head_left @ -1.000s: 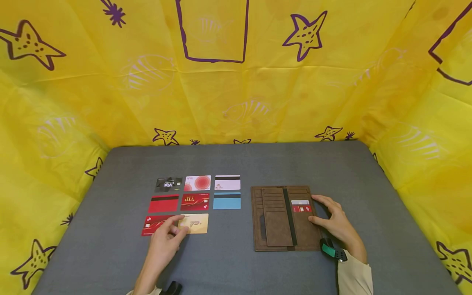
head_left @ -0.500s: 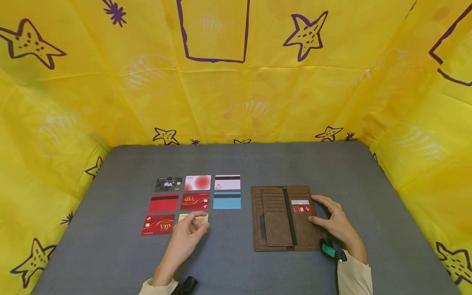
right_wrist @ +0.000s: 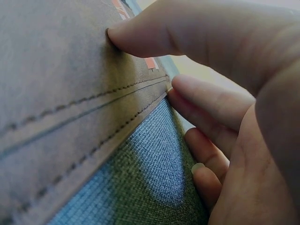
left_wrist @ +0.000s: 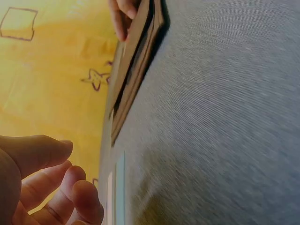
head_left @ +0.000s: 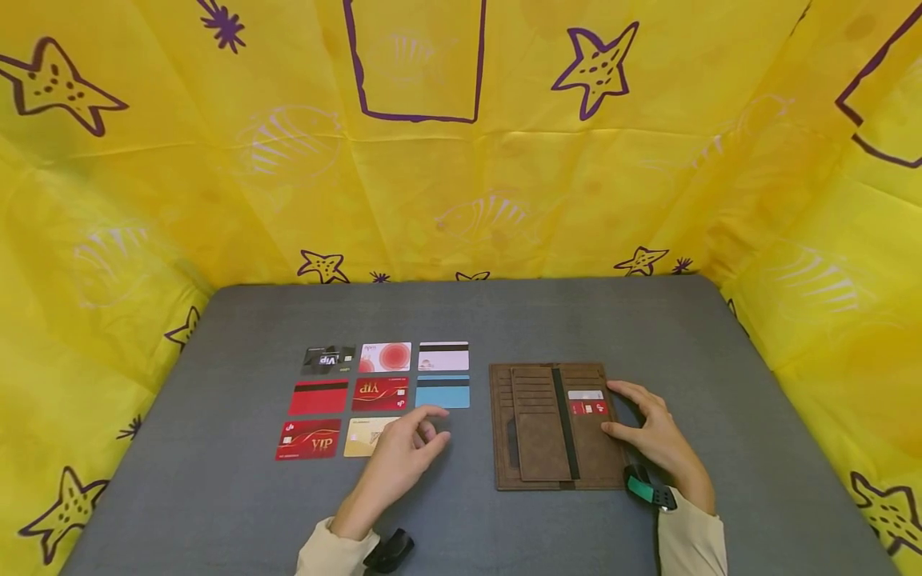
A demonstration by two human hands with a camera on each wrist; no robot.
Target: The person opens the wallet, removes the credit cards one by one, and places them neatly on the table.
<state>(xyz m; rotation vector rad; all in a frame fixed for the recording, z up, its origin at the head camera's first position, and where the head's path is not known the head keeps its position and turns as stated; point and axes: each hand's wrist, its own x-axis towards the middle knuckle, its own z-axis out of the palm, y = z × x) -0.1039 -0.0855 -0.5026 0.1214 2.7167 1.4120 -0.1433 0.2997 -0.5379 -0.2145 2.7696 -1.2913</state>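
My left hand (head_left: 406, 448) hovers with nothing in it over the right part of a gold card (head_left: 360, 436). Its fingers curl loosely, thumb apart from them in the left wrist view. A brown bifold wallet (head_left: 543, 444) lies spread on the table to the right, with a black strap (head_left: 565, 424) down its inner panel. Red and white cards (head_left: 588, 406) peek from its right-hand slots. My right hand (head_left: 659, 436) rests at the wallet's right edge; in the right wrist view the thumb (right_wrist: 140, 35) presses the leather and an index finger touches the edge.
Beside the wallet, cards lie in rows: black (head_left: 329, 360), pink-circled (head_left: 386, 358), white striped (head_left: 443, 357), plain red (head_left: 320, 397), red VIP (head_left: 380, 394), blue (head_left: 442, 392) and another red VIP (head_left: 308, 439). Yellow cloth (head_left: 461, 176) walls the grey table (head_left: 432, 312).
My left hand has moved right from the lower red VIP card and across the gold card, uncovering the red one and the gold card's left part. The right hand and wallet stay put.
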